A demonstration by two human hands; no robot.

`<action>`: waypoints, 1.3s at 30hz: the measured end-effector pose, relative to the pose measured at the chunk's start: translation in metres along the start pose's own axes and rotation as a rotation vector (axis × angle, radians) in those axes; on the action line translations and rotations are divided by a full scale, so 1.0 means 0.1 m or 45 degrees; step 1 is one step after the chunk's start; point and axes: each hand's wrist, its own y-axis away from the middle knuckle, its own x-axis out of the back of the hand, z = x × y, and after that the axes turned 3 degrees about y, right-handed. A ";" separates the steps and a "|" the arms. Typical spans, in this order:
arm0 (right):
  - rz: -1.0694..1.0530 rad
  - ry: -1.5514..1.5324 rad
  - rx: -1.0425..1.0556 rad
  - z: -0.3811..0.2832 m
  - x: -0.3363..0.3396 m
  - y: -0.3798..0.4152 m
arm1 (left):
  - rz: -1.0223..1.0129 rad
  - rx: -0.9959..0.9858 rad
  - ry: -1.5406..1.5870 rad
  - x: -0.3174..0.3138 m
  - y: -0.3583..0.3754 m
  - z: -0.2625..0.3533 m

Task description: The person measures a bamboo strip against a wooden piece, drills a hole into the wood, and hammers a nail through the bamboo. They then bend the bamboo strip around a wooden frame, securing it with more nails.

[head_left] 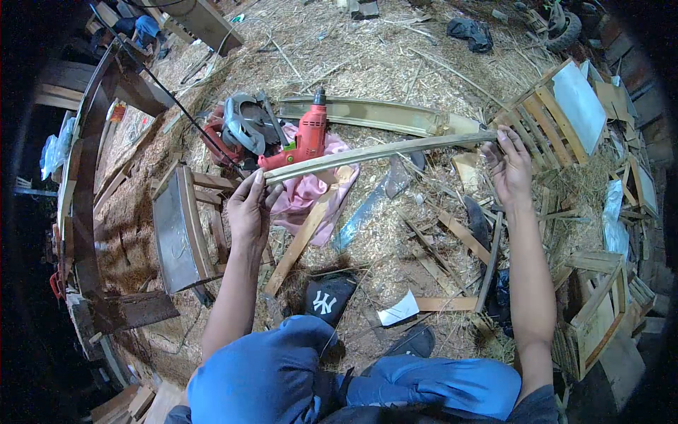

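Note:
A long thin wooden strip (381, 150) is held up between my two hands, slanting up to the right. My left hand (251, 205) pinches its left end, and my right hand (510, 159) grips the right end with fingertips. Behind the strip's left part stands a red drill (311, 134) with a black chuck, on a pink cloth (300, 205). To the drill's left lies a circular saw (248, 121). A wider grooved wooden piece (367, 114) rests on the ground beyond the strip.
Wooden frames (185, 226) stand at left, and more (558, 116) at right. Below the strip, a loose slat (304, 244), a clear blue-tinted strip (361, 215) and white paper (399, 309) lie on shavings. A person (147, 30) is partly visible at upper left.

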 end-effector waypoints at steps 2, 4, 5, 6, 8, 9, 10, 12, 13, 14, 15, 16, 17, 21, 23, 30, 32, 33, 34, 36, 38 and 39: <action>-0.001 0.000 0.002 -0.01 -0.02 0.00 | 0.003 0.008 0.004 -0.01 0.01 0.01; 0.025 0.007 -0.008 -0.01 -0.03 0.01 | 0.007 0.016 0.007 -0.02 0.02 0.01; 0.025 0.007 -0.008 -0.01 -0.03 0.01 | -0.003 0.023 0.014 -0.01 0.02 0.01; 0.025 0.010 -0.007 -0.01 -0.03 0.02 | -0.012 0.030 0.021 0.00 0.02 0.01; 0.024 0.013 -0.007 -0.01 -0.03 0.02 | -0.014 0.028 0.015 0.01 0.01 0.00; 0.021 0.007 -0.003 -0.01 -0.03 0.02 | -0.015 0.026 0.009 0.01 0.01 0.00; 0.018 0.001 0.002 0.00 -0.02 0.02 | -0.015 0.026 0.009 0.01 0.01 0.00; 0.014 0.000 0.002 0.00 -0.02 0.01 | 0.028 0.033 -0.008 0.00 0.01 0.00; 0.010 -0.001 0.003 0.00 -0.02 0.01 | 0.027 0.033 -0.008 -0.01 0.00 0.00; 0.011 -0.001 0.003 0.00 -0.01 0.01 | 0.048 0.015 0.016 -0.01 0.00 -0.01; 0.020 0.008 0.004 0.00 -0.02 0.01 | 0.069 -0.003 0.040 -0.02 0.00 -0.02; 0.031 0.017 0.004 0.00 -0.02 0.01 | 0.069 -0.003 0.040 -0.03 0.01 -0.01; 0.031 0.017 0.005 0.00 -0.02 0.02 | 0.080 0.006 0.031 -0.03 0.01 -0.01; 0.002 0.025 -0.002 -0.01 -0.01 0.02 | 0.068 0.019 0.019 -0.03 0.02 -0.01; -0.009 0.023 -0.007 0.00 0.00 0.02 | 0.077 0.021 0.019 -0.05 0.03 -0.01; -0.059 0.027 0.020 0.01 0.01 0.02 | 0.078 0.020 -0.009 -0.05 0.02 -0.01; -0.051 0.027 0.020 0.01 0.01 0.02 | 0.056 0.006 -0.001 -0.02 0.01 -0.03; -0.046 0.038 0.015 0.01 0.01 0.02 | 0.034 -0.007 0.008 -0.01 0.01 -0.04; -0.040 0.051 0.011 0.00 0.02 0.02 | 0.030 -0.005 0.010 0.00 0.00 -0.04; -0.043 0.042 -0.001 -0.01 0.03 0.02 | 0.041 -0.013 -0.008 0.01 -0.02 -0.06; -0.045 0.033 -0.013 -0.02 0.03 0.03 | 0.039 -0.009 -0.020 0.02 -0.03 -0.07; -0.043 0.019 -0.004 -0.02 0.02 0.03 | 0.051 -0.004 -0.008 0.02 -0.03 -0.07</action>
